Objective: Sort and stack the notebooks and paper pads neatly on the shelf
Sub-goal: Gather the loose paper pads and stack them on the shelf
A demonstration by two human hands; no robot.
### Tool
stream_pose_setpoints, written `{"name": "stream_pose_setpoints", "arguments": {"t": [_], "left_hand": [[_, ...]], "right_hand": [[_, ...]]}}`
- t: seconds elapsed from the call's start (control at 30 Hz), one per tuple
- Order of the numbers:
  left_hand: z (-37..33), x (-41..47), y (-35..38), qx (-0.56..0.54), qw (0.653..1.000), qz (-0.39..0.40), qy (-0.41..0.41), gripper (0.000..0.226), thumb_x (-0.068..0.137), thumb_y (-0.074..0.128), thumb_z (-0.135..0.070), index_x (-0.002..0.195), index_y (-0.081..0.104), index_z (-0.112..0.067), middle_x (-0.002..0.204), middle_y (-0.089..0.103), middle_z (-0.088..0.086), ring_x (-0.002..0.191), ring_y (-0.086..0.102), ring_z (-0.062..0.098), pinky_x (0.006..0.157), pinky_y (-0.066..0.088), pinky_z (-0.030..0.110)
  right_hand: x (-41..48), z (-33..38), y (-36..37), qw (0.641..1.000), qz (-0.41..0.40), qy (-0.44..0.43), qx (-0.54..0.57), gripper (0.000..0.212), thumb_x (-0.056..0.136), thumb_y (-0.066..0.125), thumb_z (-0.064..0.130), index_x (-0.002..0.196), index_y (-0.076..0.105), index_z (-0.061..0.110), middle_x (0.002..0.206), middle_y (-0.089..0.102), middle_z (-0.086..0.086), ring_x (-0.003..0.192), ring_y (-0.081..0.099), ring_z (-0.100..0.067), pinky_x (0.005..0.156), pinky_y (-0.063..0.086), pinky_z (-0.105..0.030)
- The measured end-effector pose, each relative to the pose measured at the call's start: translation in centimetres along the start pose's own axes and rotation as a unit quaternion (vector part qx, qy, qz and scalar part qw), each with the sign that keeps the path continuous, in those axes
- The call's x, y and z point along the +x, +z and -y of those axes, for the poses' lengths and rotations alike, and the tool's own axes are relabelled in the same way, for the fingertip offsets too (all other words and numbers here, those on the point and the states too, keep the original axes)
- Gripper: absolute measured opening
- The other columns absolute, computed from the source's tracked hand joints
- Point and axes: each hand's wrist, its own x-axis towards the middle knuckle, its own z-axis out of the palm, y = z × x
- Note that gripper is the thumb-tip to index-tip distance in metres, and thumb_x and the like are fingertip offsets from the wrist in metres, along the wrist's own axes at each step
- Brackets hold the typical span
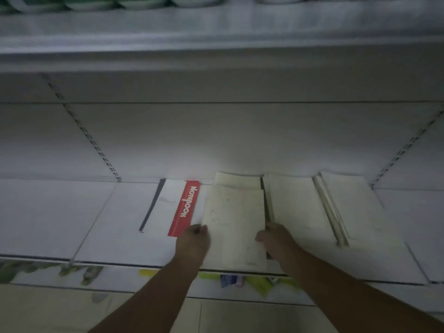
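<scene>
White shelf (72, 224) runs across mid-frame. Centre, my left hand (193, 241) and right hand (276, 241) grip opposite edges of one cream paper pad (234, 224). One red-banded notebook (175, 207) lies left of it; two more pad stacks (298, 207) right.

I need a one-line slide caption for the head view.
Left hand and right hand grip a cream paper pad on the white shelf, beside a red-banded notebook.

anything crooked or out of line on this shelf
Yes. The top cream pad, gripped at its sides by the left hand and right hand, sits forward of the pad beneath, whose far end pokes out behind it. The rightmost stack is fanned too, its edges stepped rather than flush.
</scene>
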Motion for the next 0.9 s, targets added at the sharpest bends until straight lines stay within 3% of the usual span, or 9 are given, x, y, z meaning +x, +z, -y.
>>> {"name": "stream_pose_setpoints", "arguments": {"t": [0.13,0.23,0.33,0.43,0.5,0.57,0.67,0.77,0.9], "left_hand": [[-1.6,3.3,0.8,0.014,0.999,0.015,0.029,0.034,0.098,0.046,-0.024,0.126,0.058,-0.008,0.101,0.058,0.005,0.083,0.052,0.019,0.061,0.048,0.025],[-2.5,5.6,1.7,0.062,0.996,0.018,0.054,0.030,0.095,0.048,-0.021,0.110,0.067,-0.004,0.085,0.062,0.008,0.069,0.060,0.024,0.059,0.052,0.027],[-2.4,7.5,2.8,0.104,0.992,0.034,0.066,0.032,0.095,0.046,-0.024,0.102,0.069,-0.002,0.081,0.064,0.013,0.069,0.063,0.032,0.064,0.054,0.033],[-1.9,8.5,3.7,0.124,0.989,0.042,0.074,0.034,0.098,0.042,-0.023,0.100,0.067,-0.001,0.086,0.066,0.015,0.070,0.061,0.030,0.070,0.054,0.034],[-1.7,9.1,4.0,0.142,0.985,0.042,0.087,0.035,0.099,0.041,-0.024,0.107,0.066,0.001,0.101,0.067,0.019,0.089,0.065,0.035,0.083,0.054,0.038],[-1.8,9.3,4.0,0.180,0.978,0.051,0.090,0.038,0.099,0.042,-0.027,0.116,0.061,0.001,0.115,0.063,0.020,0.108,0.059,0.036,0.092,0.047,0.041],[-2.0,9.2,2.9,0.216,0.968,0.085,0.090,0.045,0.099,0.041,-0.033,0.128,0.051,0.000,0.127,0.055,0.019,0.113,0.056,0.034,0.092,0.046,0.039],[-3.4,8.6,1.0,0.337,0.916,0.066,0.208,0.051,0.099,0.038,-0.037,0.137,0.043,-0.004,0.137,0.049,0.018,0.124,0.048,0.031,0.104,0.041,0.039],[-9.1,4.9,0.4,0.450,0.836,0.108,0.294,0.058,0.102,0.027,-0.040,0.151,0.017,-0.011,0.158,0.017,0.011,0.146,0.012,0.025,0.119,0.014,0.036]], "right_hand": [[2.0,1.3,0.1,0.998,-0.046,-0.027,-0.016,0.012,0.085,0.050,-0.001,0.090,0.060,0.003,0.070,0.051,-0.009,0.057,0.048,-0.019,0.050,0.037,-0.019],[4.2,2.2,0.0,0.993,-0.089,-0.057,-0.062,0.019,0.084,0.051,0.002,0.100,0.061,0.002,0.078,0.054,-0.010,0.059,0.050,-0.019,0.043,0.031,-0.016],[5.8,2.4,0.1,0.983,-0.126,-0.070,-0.110,0.020,0.082,0.051,0.003,0.099,0.061,0.001,0.087,0.055,-0.012,0.060,0.051,-0.020,0.037,0.029,-0.012],[7.2,2.0,0.6,0.971,-0.151,-0.094,-0.160,0.038,0.080,0.050,0.005,0.116,0.060,-0.002,0.110,0.063,-0.012,0.095,0.062,-0.027,0.063,0.040,-0.015],[7.3,2.0,1.2,0.961,-0.154,-0.105,-0.206,0.043,0.082,0.050,0.008,0.124,0.056,0.005,0.125,0.059,-0.012,0.113,0.057,-0.028,0.083,0.046,-0.024],[6.8,2.1,1.6,0.952,-0.132,-0.113,-0.252,0.050,0.087,0.050,0.011,0.137,0.045,0.009,0.139,0.049,-0.010,0.126,0.048,-0.026,0.100,0.042,-0.029],[5.7,3.1,1.1,0.936,-0.111,-0.159,-0.294,0.061,0.090,0.050,0.019,0.148,0.030,0.015,0.151,0.036,-0.006,0.136,0.037,-0.023,0.110,0.033,-0.029],[3.5,4.5,-1.2,0.889,-0.104,-0.222,-0.387,0.062,0.091,0.048,0.022,0.149,0.026,0.017,0.154,0.029,-0.005,0.141,0.028,-0.021,0.113,0.026,-0.031],[-1.3,4.7,-6.3,0.797,-0.099,-0.229,-0.550,0.066,0.096,0.043,0.026,0.152,0.011,0.016,0.160,0.001,-0.008,0.148,-0.002,-0.023,0.119,0.010,-0.036]]}}
